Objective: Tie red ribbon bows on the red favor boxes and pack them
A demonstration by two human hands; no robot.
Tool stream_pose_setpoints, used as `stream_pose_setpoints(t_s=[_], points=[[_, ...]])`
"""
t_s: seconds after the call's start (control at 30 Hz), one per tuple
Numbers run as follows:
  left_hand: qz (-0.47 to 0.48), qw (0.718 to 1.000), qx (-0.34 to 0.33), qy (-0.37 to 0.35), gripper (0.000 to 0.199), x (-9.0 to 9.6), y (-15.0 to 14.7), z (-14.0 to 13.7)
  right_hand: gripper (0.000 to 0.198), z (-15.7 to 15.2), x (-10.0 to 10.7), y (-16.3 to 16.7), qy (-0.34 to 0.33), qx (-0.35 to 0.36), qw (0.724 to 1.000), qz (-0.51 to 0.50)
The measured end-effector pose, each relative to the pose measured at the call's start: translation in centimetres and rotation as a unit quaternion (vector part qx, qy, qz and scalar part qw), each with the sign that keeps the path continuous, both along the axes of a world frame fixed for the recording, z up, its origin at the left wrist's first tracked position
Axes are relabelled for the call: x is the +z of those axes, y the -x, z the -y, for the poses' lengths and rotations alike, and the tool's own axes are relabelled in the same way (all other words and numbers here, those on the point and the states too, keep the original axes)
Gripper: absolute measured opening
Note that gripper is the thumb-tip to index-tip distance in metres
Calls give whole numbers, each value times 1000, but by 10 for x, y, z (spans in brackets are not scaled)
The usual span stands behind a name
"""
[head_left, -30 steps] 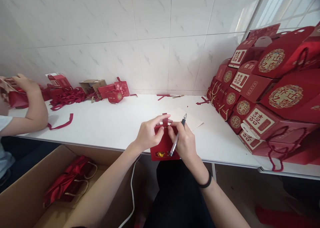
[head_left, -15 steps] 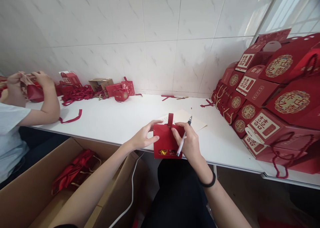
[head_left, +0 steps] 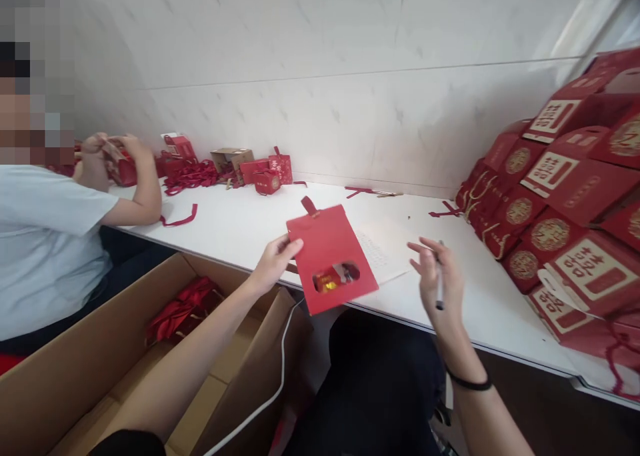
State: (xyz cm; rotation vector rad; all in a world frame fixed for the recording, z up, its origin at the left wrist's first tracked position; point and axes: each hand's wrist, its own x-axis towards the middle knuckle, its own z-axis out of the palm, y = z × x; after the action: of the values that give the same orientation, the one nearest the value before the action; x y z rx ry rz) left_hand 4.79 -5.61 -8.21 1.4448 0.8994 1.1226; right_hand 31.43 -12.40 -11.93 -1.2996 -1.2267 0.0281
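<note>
My left hand [head_left: 271, 264] pinches the left edge of a flat red gift box [head_left: 327, 243], tilted above the table's front edge. The box has a short ribbon loop [head_left: 309, 206] on top and an oval window near its lower side, with gold and red showing through. My right hand [head_left: 444, 286] is raised to the right of the box and apart from it. A pen [head_left: 440, 289] rests in that hand against the palm, its dark end pointing down, while the fingertips are spread. A printed paper sheet [head_left: 373, 251] lies on the table behind the box.
Red gift boxes [head_left: 575, 189] are stacked high at right on the white table [head_left: 240, 226]. Small boxes [head_left: 267, 181] and red ribbons [head_left: 193, 176] lie at back left. A person [head_left: 50, 236] works at left. Below stands an open carton [head_left: 235, 349] holding red bags [head_left: 183, 306]; a white cable [head_left: 283, 363] hangs beside it.
My right hand has let go of the box and moved right with the pen. The box, now in my left hand only, is tilted. The view has shifted left.
</note>
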Motion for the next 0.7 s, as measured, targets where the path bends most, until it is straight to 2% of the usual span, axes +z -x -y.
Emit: stream_pose_setpoints(t_s=[0.07, 0.17, 0.27, 0.33, 0.43, 0.5, 0.57, 0.7], points=[[72, 992, 64, 81, 43, 9, 19, 1, 45, 2, -9, -17, 50, -41, 997, 39], [164, 963, 95, 193, 37, 18, 51, 3, 55, 4, -23, -35, 132, -95, 980, 110], [223, 932, 102, 266, 32, 15, 82, 7, 52, 4, -35, -46, 203, -72, 968, 125], [243, 922, 105, 282, 30, 8, 99, 11, 42, 3, -40, -49, 245, -47, 962, 114], [223, 925, 161, 261, 30, -9, 123, 19, 30, 1, -41, -48, 287, -39, 951, 109], [174, 936, 231, 202, 33, -23, 139, 26, 28, 0, -38, -46, 319, -39, 941, 108], [106, 947, 272, 133, 42, -39, 157, 31, 29, 0, -36, -43, 347, -42, 930, 111], [-73, 967, 240, 53, 55, -79, 188, 38, 33, -1, -40, -43, 365, -56, 916, 154]])
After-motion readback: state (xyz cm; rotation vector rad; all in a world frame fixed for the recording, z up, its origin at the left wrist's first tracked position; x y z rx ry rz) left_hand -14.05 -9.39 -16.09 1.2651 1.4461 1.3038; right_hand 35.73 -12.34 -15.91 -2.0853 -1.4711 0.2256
